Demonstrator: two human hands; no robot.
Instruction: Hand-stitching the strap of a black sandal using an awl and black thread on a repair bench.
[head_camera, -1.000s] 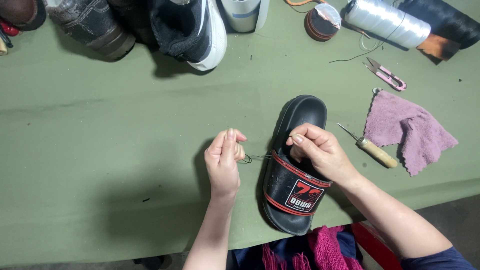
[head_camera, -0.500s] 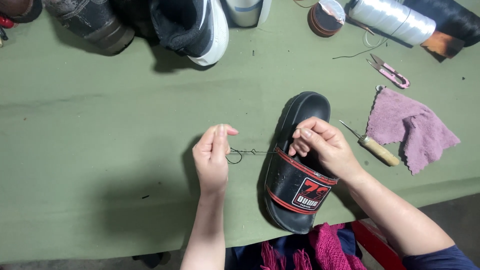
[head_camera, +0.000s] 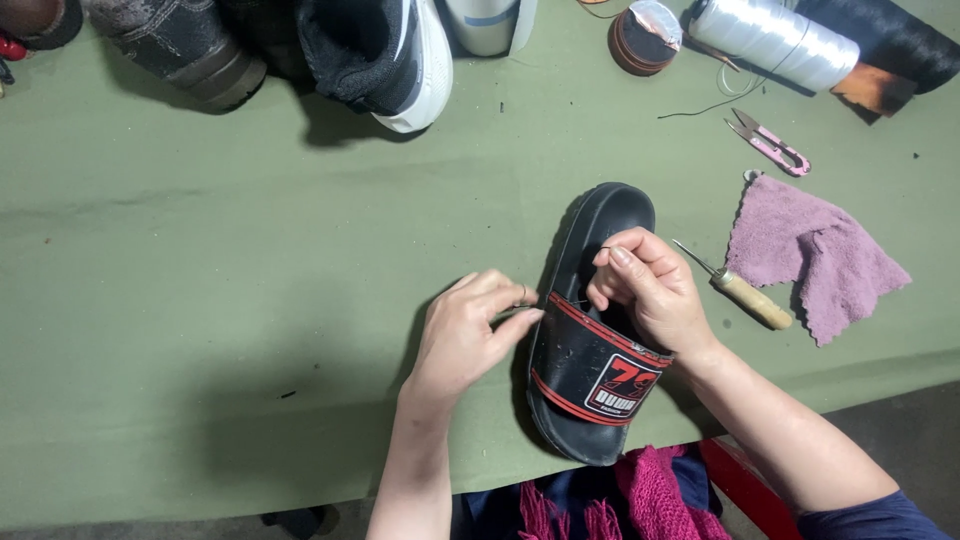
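Left hand (head_camera: 465, 335) with fingers pinched together, right hand (head_camera: 650, 290) curled just beside it, both forearms reaching forward.

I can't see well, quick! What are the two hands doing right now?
Left hand: pinched shut on a thin thread beside the black slide sandal.
Right hand: pinched shut at the sandal's strap; what it holds cannot be told.

Slide sandal (head_camera: 592, 330) lies on the table (head_camera: 200, 280) in front of me, toe end away. My left hand (head_camera: 465, 335) touches its left edge, my right hand (head_camera: 650, 290) rests on top by the strap. Awl (head_camera: 740, 292) just right of my right hand, cloth (head_camera: 815, 255) beyond it, snips (head_camera: 768, 142) behind the cloth. Thread spool (head_camera: 770, 40) at far right, shoes (head_camera: 300, 45) at far left.
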